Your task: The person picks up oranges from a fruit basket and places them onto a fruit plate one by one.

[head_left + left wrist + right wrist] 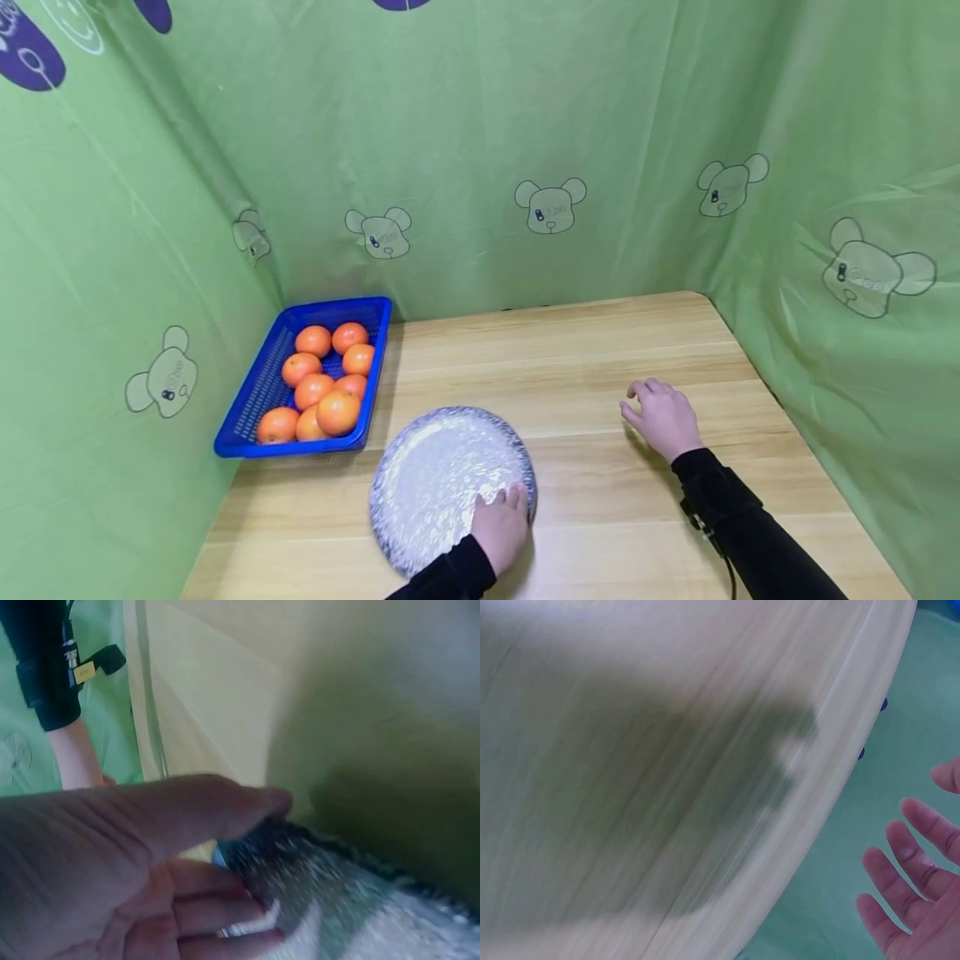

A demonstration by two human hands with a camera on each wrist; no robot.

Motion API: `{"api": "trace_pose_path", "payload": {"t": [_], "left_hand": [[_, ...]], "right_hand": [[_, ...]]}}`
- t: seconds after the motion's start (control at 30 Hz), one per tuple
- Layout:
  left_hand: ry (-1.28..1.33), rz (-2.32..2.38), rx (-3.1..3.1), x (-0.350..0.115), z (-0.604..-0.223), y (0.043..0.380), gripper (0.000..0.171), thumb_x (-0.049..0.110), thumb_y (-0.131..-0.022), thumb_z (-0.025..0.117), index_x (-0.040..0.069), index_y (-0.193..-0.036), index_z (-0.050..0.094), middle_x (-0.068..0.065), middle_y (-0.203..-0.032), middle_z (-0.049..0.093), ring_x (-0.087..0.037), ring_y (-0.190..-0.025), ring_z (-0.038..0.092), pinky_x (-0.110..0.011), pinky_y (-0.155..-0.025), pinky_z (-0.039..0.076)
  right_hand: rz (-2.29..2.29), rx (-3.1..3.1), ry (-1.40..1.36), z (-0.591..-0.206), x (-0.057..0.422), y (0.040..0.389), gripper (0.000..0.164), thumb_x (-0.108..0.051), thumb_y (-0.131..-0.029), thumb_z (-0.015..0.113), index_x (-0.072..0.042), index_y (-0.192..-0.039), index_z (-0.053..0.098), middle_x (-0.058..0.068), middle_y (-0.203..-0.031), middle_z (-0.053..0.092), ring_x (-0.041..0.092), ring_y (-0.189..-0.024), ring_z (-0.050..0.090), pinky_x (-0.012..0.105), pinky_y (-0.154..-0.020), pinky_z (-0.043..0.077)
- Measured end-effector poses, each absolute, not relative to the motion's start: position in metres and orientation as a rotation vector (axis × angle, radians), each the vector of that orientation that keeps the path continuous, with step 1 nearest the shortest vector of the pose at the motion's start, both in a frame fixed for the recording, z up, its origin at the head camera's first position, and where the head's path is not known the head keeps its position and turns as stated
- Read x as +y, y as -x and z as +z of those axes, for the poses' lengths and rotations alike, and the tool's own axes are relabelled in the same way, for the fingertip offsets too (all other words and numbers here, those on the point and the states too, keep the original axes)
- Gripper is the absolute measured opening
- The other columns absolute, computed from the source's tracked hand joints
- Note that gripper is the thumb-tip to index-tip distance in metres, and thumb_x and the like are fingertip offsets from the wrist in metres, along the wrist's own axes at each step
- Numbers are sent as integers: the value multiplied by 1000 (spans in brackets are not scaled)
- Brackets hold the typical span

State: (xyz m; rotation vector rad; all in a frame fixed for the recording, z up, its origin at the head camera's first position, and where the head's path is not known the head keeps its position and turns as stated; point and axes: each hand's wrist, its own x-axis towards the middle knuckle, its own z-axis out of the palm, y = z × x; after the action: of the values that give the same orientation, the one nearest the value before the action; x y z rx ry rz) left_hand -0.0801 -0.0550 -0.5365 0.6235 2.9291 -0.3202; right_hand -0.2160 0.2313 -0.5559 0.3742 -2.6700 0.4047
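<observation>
A round silver plate (427,483) with a shiny, crinkled surface is at the front middle of the wooden table. My left hand (501,527) is at its right edge. Up close in the left wrist view, the thumb (255,804) lies along the outer side of the plate's rim (337,862) and the fingers (217,911) lie over the silver surface, so the rim is pinched between them. Off to the right, my right hand (663,419) hovers above the table, holding nothing. Its fingers (911,855) are spread and loosely bent in the right wrist view.
At the back left stands a blue plastic basket (251,400) with several oranges (337,412) in it. The wooden table (600,350) extends behind and right of the plate. Green patterned cloth (465,125) hangs around the back and both sides.
</observation>
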Motion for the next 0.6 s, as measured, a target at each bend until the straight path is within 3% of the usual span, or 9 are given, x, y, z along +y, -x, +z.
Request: {"api": "trace_pose_path", "payload": {"t": [0.33,0.6], "left_hand": [[-1054,-175,2729,-26,-549,125,54,12,-90,50,30,-139,37,15,-142,36,-11,-129,36,-48,-86,46],[-1357,-166,2585,-27,-551,145,65,4,-83,58,35,-137,39,16,-142,35,-14,-131,34,-49,-84,47]], "right_hand": [[400,-2660,-362,-553,237,215,23,-29,-79,65,-8,-87,62,10,-79,60,29,-70,58,43,-60,46],[405,-2668,-341,-551,244,215,22,-29,-80,64,-8,-87,62,9,-78,59,28,-70,57,44,-61,46]]}}
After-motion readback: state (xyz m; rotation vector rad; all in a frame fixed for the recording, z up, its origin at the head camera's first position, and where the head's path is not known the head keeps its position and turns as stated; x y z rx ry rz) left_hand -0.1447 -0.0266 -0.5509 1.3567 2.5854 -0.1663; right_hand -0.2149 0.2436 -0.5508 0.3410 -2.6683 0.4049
